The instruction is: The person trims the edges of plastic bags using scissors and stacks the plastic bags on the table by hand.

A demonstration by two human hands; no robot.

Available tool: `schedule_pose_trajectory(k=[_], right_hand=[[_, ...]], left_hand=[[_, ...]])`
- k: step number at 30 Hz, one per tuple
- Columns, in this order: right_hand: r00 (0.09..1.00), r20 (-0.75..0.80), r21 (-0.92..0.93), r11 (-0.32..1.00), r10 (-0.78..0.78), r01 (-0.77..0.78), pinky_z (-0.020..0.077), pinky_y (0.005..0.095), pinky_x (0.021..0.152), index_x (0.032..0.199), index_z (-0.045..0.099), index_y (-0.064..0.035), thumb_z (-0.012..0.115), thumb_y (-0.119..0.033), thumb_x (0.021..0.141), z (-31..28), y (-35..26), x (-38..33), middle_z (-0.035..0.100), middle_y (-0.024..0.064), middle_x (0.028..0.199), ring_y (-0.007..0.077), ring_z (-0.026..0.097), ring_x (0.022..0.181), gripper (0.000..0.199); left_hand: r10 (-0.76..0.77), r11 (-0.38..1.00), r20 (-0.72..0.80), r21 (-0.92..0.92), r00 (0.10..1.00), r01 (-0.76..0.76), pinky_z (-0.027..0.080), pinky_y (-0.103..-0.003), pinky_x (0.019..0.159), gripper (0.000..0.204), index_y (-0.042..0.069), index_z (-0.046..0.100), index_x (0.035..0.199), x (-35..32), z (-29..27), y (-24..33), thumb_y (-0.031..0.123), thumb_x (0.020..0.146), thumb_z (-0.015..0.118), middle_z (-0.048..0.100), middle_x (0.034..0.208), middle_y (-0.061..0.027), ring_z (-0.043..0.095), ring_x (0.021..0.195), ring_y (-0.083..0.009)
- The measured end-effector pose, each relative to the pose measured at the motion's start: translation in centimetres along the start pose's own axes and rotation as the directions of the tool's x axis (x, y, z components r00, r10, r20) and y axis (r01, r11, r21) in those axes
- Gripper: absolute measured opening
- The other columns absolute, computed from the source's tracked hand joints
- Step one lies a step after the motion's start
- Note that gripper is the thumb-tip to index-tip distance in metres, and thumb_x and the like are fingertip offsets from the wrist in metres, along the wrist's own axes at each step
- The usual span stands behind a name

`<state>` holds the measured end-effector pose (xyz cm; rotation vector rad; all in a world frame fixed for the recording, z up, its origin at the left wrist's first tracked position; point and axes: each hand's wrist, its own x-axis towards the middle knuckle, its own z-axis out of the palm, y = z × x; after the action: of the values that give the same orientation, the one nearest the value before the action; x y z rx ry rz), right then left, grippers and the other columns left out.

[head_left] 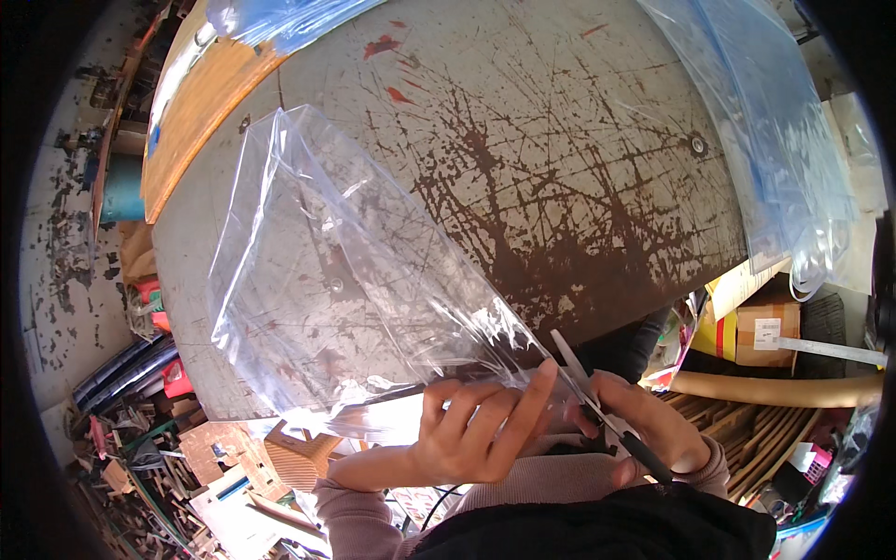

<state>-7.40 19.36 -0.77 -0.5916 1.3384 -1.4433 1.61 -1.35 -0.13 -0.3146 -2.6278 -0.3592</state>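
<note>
I have the left hand [471, 431] pinching the near edge of a clear plastic sheet [364, 257] draped over the scratched tabletop [597, 196]; my right hand [653, 422] grips scissors [640, 452], blades pointing away, near the sheet's right corner.

I am in what looks like a cluttered workshop: my counter [597, 112] is scratched and worn, wood scraps [140, 481] heap up at left, the wall [58, 233] is patchy, and my right grip [651, 415] holds scissors [612, 422].
</note>
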Motion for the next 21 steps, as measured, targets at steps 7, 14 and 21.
schedule_pose_trajectory(k=[7, 14, 21], right_hand=[[0.981, 0.109, -0.118, 0.977, -0.164, 0.176, 0.0421, 0.0302, 0.064, 0.109, 0.049, 0.0011, 0.078, -0.047, 0.065, 0.0, -0.1, 0.0, 0.049, 0.0081, 0.083, 0.0211, 0.053, 0.071, 0.072], [0.994, 0.094, -0.089, 0.994, -0.055, 0.063, 0.0424, 0.0316, 0.066, 0.109, 0.049, 0.0007, 0.078, -0.044, 0.065, -0.2, 1.2, -0.5, 0.052, 0.0097, 0.085, 0.0228, 0.055, 0.074, 0.069], [0.996, 0.028, -0.017, 0.996, -0.083, 0.084, 0.0421, 0.0328, 0.068, 0.108, 0.048, 0.001, 0.078, -0.042, 0.065, 1.1, -0.7, 0.0, 0.053, 0.0122, 0.088, 0.0258, 0.056, 0.078, 0.068]], left_hand=[[-0.053, 0.981, -0.15, -0.192, 0.987, 0.023, 0.036, -0.025, 0.058, 0.038, 0.002, 0.068, 0.101, -1.0, 1.4, -0.5, 0.011, 0.064, 0.069, 0.048, 0.07, 0.0024, 0.049, 0.064, -0.011], [-0.036, 0.975, -0.189, -0.221, 0.981, -0.006, 0.037, -0.025, 0.057, 0.035, 0.001, 0.068, 0.096, -1.2, 1.8, -0.9, 0.009, 0.062, 0.07, 0.05, 0.07, 0.0023, 0.05, 0.064, -0.0115], [-0.017, 0.982, -0.082, -0.189, 0.996, 0.001, 0.037, -0.026, 0.059, 0.038, 0.001, 0.068, 0.099, -0.6, 0.8, -0.8, 0.011, 0.062, 0.067, 0.05, 0.071, 0.0038, 0.048, 0.065, -0.0104]])
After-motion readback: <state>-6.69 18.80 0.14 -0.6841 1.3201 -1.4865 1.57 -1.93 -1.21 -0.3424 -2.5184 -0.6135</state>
